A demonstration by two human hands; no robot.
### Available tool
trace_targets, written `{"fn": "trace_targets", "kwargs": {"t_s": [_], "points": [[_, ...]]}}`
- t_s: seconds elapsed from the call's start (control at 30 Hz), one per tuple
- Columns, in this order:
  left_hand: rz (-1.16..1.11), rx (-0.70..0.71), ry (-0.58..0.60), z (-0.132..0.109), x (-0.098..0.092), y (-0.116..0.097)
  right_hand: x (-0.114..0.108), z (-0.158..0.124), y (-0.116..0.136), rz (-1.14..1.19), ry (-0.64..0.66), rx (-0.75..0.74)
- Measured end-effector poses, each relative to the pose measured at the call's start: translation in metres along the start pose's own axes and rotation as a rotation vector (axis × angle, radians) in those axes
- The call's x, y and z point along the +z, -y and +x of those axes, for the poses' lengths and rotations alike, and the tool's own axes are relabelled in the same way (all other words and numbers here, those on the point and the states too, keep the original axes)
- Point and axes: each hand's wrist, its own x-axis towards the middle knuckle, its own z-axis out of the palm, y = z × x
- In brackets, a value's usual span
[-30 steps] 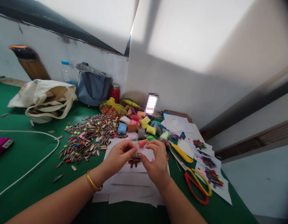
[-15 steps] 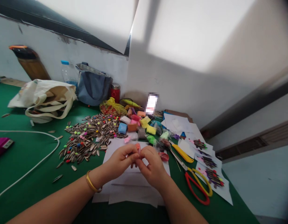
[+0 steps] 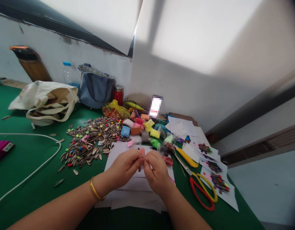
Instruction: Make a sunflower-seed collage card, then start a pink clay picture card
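Over a stack of white paper (image 3: 131, 185), my left hand (image 3: 124, 167) and my right hand (image 3: 157, 172) meet with fingertips pinched together. Between them shows a small salmon-pink lump of modelling clay (image 3: 142, 152), partly covered by the fingers. Both hands are closed on it. Just beyond my right hand lies a red clay packet (image 3: 168, 160). Small dark bits peek out on the paper below the fingertips, too small to make out.
A heap of striped sunflower seeds (image 3: 90, 140) mixed with coloured beads spreads to the left. Clay packets (image 3: 135, 130) in many colours lie behind. Scissors (image 3: 201, 188) and a yellow utility knife (image 3: 187, 156) rest at right, beside seed-decorated papers (image 3: 219, 183). A white cable (image 3: 42, 164) curves at left.
My hands have shifted slightly and the fingertips have drawn closer together. More of the pink clay shows above my left fingers, and a pink strip now appears beside my right wrist.
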Motion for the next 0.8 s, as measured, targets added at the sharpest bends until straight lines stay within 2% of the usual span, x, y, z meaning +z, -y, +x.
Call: {"fn": "trace_targets", "kwargs": {"t_s": [0.1,0.17,0.23,0.33,0.43,0.53,0.63,0.8], "points": [[0.123,0.001,-0.067,0.0,0.001,0.0,-0.001,0.001,0.0,-0.054,-0.111,0.043],[0.156,0.019,-0.12,0.0,0.002,0.001,-0.002,0.002,-0.001,-0.071,-0.134,0.051],[0.114,0.009,-0.191,0.0,0.002,0.003,-0.002,0.002,-0.003,-0.061,-0.123,0.053],[-0.097,-0.109,-0.291,0.003,0.001,0.006,-0.003,0.001,-0.007,-0.015,-0.129,0.028],[-0.391,-0.22,-0.292,0.006,-0.003,0.009,-0.004,0.001,-0.014,-0.01,-0.122,0.004],[-0.567,-0.267,-0.263,0.009,-0.006,0.008,-0.003,0.001,-0.021,-0.016,-0.058,0.02],[-0.624,-0.285,-0.236,0.01,-0.007,0.008,-0.002,0.001,-0.024,0.028,-0.028,0.034],[-0.62,-0.237,-0.288,0.011,-0.002,0.013,-0.003,0.003,-0.02,0.077,-0.058,0.098]]}}
